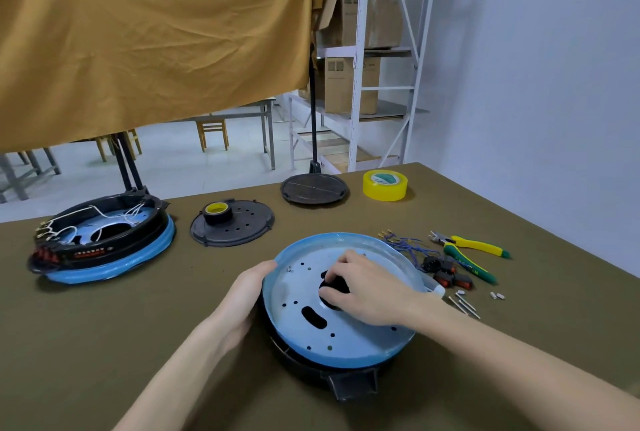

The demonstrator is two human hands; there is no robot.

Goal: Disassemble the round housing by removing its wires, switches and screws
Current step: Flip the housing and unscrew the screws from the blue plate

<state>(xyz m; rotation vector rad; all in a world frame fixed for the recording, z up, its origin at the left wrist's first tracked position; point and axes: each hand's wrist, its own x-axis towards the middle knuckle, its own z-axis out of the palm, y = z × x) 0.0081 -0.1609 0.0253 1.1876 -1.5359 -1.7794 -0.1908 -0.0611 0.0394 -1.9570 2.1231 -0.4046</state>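
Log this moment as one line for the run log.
left hand holds round housing rim | right hand fingers at centre hole | wires, switches, screws out on table

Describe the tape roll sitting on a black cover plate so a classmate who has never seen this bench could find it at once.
Start at the second round housing, wires still in it, at the table's far left. Right of it lies a perforated black cover plate; the tape roll stands on that. It is small and black with a yellow core, unlike the big clear-yellow tape roll.
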